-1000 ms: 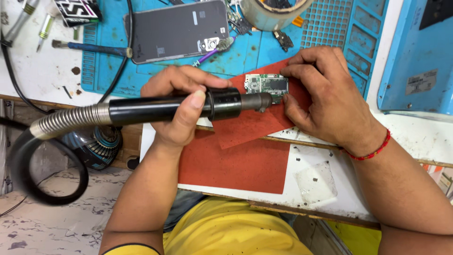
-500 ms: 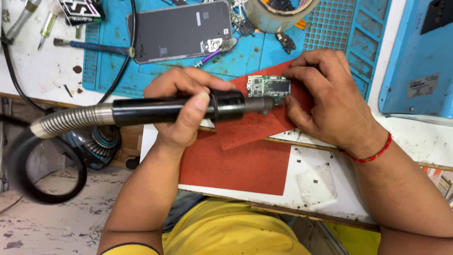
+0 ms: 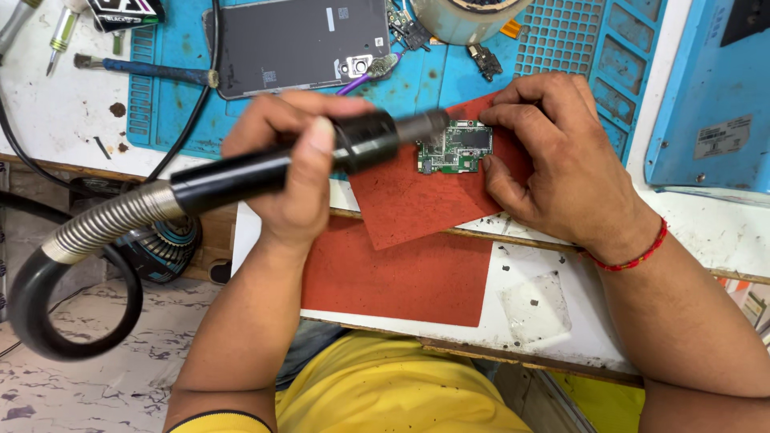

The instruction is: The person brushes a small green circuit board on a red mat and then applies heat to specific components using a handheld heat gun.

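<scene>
The left hand (image 3: 301, 172) grips a black hot-air wand (image 3: 305, 160); the right hand (image 3: 561, 160) pinches a small green circuit board (image 3: 453, 148) at three o'clock, fingertips hiding its edge.

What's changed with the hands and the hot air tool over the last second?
The left hand tilted the hot air tool, nozzle rising slightly over the circuit board. The right hand still pins the board on the red mat.

Circuit board (image 3: 454, 147) on mat (image 3: 417, 196), apparently.

Glossy black plastic hot-air wand (image 3: 265, 170) w/ ribbed metal hose (image 3: 112, 224); matt, rough red mat (image 3: 417, 200).
</scene>
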